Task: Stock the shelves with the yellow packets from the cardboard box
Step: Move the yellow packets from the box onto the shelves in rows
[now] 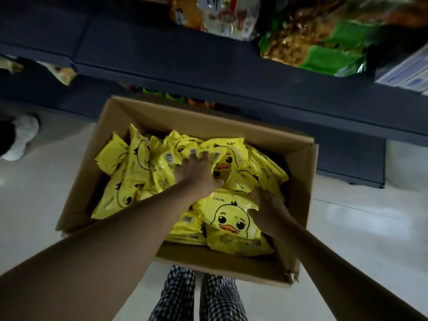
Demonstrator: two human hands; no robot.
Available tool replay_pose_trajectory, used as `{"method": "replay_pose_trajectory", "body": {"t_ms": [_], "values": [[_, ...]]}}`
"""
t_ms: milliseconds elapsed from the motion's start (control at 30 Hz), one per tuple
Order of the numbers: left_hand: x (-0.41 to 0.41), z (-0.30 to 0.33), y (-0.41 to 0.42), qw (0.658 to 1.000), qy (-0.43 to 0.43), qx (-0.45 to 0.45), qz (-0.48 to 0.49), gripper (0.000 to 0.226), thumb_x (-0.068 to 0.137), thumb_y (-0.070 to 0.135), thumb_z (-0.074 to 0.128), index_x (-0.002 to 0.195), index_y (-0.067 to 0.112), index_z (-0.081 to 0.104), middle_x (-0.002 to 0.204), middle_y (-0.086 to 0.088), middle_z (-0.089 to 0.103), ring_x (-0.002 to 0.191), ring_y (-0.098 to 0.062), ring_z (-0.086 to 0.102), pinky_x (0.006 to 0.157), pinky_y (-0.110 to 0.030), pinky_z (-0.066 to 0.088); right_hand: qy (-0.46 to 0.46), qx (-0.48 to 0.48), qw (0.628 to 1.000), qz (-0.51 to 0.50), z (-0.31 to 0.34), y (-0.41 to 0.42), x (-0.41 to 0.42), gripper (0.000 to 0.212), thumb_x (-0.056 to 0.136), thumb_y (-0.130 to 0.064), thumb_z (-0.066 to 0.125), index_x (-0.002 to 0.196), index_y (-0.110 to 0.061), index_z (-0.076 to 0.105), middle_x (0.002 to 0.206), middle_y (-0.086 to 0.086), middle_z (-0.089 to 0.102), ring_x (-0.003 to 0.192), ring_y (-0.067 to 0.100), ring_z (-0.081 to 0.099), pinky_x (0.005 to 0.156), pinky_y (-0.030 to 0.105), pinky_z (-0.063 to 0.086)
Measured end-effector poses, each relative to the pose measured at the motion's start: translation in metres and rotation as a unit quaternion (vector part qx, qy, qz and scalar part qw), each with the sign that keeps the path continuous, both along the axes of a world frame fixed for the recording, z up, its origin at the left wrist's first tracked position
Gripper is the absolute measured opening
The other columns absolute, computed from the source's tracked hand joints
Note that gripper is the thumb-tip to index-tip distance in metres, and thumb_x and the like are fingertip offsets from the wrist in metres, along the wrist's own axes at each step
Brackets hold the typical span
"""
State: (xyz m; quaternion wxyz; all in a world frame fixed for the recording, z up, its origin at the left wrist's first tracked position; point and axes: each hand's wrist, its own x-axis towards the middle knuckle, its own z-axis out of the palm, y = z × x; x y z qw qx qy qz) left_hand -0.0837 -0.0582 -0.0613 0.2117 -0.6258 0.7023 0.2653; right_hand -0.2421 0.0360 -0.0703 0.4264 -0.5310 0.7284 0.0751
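Observation:
An open cardboard box (298, 172) stands on the floor in front of the dark shelves (185, 63). It is filled with several yellow packets (139, 163) printed with a cartoon duck. My left hand (196, 172) lies on the packets in the middle of the box, fingers spread and dipping between them. My right hand (266, 212) grips the right edge of the top duck packet (229, 218), thumb on its face.
Green snack bags (324, 47) and orange-white bags (215, 15) lie on the shelf above the box. A white shoe (23, 137) of another person is at the left on the pale tiled floor. My checked trouser legs (196, 295) stand just behind the box.

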Motion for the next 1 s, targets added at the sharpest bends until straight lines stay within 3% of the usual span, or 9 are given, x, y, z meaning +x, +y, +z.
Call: {"method": "replay_pose_trajectory", "body": {"t_ms": [200,300,400,500,633,700,800,900,1000], "values": [[-0.009,-0.031,-0.005,0.999,-0.04,-0.021,0.001,0.077,0.081,0.036,0.071,0.14,0.012,0.027,0.142,-0.016,0.037,0.121,-0.034,0.048,0.086,-0.042,0.047,0.077,-0.038,0.996,-0.003,-0.033,0.006,0.019,0.049,0.088,-0.031,0.061,0.13,-0.015,0.041,0.13,0.007,0.049,0.115,0.024,0.051,0.088,0.035,0.047],[0.001,-0.03,-0.015,0.997,-0.056,-0.053,-0.016,0.059,0.086,0.014,0.065,0.137,0.01,0.035,0.133,-0.014,0.047,0.115,-0.032,0.055,0.081,-0.04,0.05,0.111,-0.032,0.993,0.012,-0.04,0.003,0.022,0.05,0.084,-0.039,0.065,0.124,-0.014,0.048,0.127,0.008,0.051,0.119,0.027,0.047,0.093,0.037,0.044],[0.022,-0.027,-0.028,0.996,-0.038,-0.077,0.012,0.04,0.088,0.009,0.06,0.126,0.009,0.047,0.124,-0.013,0.057,0.113,-0.034,0.058,0.079,-0.039,0.05,0.121,-0.053,0.991,0.013,-0.04,0.002,0.027,0.041,0.083,-0.037,0.066,0.116,-0.015,0.055,0.124,0.007,0.051,0.117,0.025,0.046,0.091,0.036,0.044],[0.052,-0.025,-0.04,0.995,0.028,-0.049,0.083,0.043,0.085,0.019,0.066,0.124,0.009,0.05,0.125,-0.014,0.058,0.116,-0.034,0.055,0.083,-0.038,0.048,0.13,-0.102,0.986,0.002,-0.034,0.01,0.034,0.034,0.081,-0.03,0.069,0.11,-0.013,0.059,0.118,0.006,0.054,0.111,0.024,0.053,0.079,0.033,0.048],[0.082,-0.014,-0.04,0.984,0.094,0.006,0.154,0.061,0.083,0.024,0.071,0.136,0.009,0.045,0.135,-0.013,0.052,0.124,-0.03,0.049,0.095,-0.035,0.042,0.126,-0.168,0.978,-0.006,-0.03,0.021,0.042,0.04,0.048,-0.014,0.091,0.073,-0.006,0.06,0.079,0.011,0.063,0.072,0.031,0.064,0.051,0.032,0.048],[0.092,-0.008,-0.034,0.977,0.107,0.027,0.181,0.065,0.085,0.021,0.069,0.141,0.008,0.039,0.141,-0.013,0.046,0.129,-0.029,0.044,0.097,-0.032,0.039,0.113,-0.156,0.981,-0.027,-0.03,0.024,0.046,0.039,0.059,-0.016,0.088,0.085,-0.007,0.061,0.084,0.011,0.066,0.077,0.032,0.065,0.058,0.034,0.049],[0.103,-0.003,-0.025,0.972,0.126,0.03,0.197,0.058,0.085,0.018,0.068,0.137,0.008,0.044,0.137,-0.011,0.051,0.124,-0.028,0.048,0.088,-0.028,0.039,0.086,-0.095,0.989,-0.075,-0.031,0.019,0.048,0.038,0.085,-0.029,0.066,0.117,-0.013,0.053,0.108,0.007,0.067,0.097,0.029,0.064,0.068,0.027,0.041],[0.107,0.007,-0.016,0.97,0.128,0.029,0.206,0.064,0.087,0.02,0.066,0.143,0.01,0.037,0.143,-0.01,0.045,0.13,-0.027,0.044,0.096,-0.03,0.038,0.065,-0.07,0.993,-0.071,-0.03,0.011,0.048,0.033,0.092,-0.029,0.057,0.125,-0.021,0.055,0.115,0.006,0.066,0.1,0.026,0.064,0.071,0.025,0.042],[0.107,0.02,-0.012,0.969,0.134,0.032,0.207,0.067,0.09,0.02,0.063,0.147,0.01,0.029,0.149,-0.012,0.037,0.136,-0.028,0.036,0.104,-0.032,0.034,0.031,-0.087,0.988,-0.123,-0.02,0.008,0.043,0.03,0.094,-0.023,0.053,0.122,-0.016,0.059,0.105,0.01,0.068,0.09,0.026,0.064,0.069,0.027,0.049]]}}
